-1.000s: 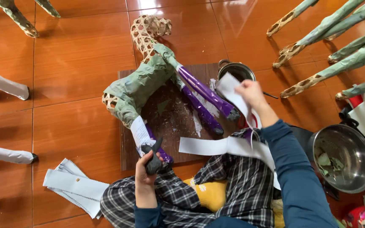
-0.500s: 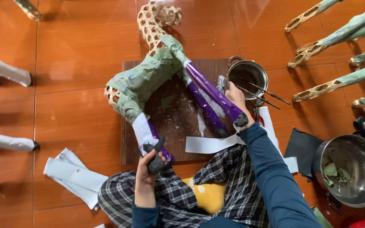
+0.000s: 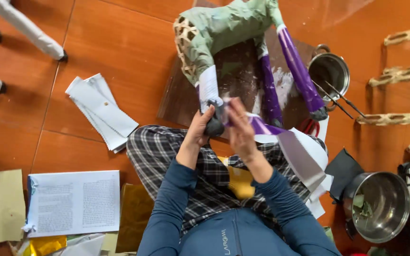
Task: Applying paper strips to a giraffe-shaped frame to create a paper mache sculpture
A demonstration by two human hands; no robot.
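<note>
The woven animal frame [image 3: 224,33] lies on the dark board [image 3: 176,95] on the floor. The left hand [image 3: 199,130] grips one leg's grey foot [image 3: 213,127]; the right hand [image 3: 240,128] pinches a purple paper strip [image 3: 262,127] against it. Step in hand, apparently: wrapping the leg. The next turn needs steady tension.

Counting now: two hands, left hand [image 3: 199,128] and right hand [image 3: 239,127], showing. One woven animal figure [image 3: 224,33] lying on one dark board [image 3: 186,90]. Two steel pots, one [image 3: 329,71] up top, one [image 3: 378,205] lower right. One printed sheet [image 3: 74,201] lying left.
</note>
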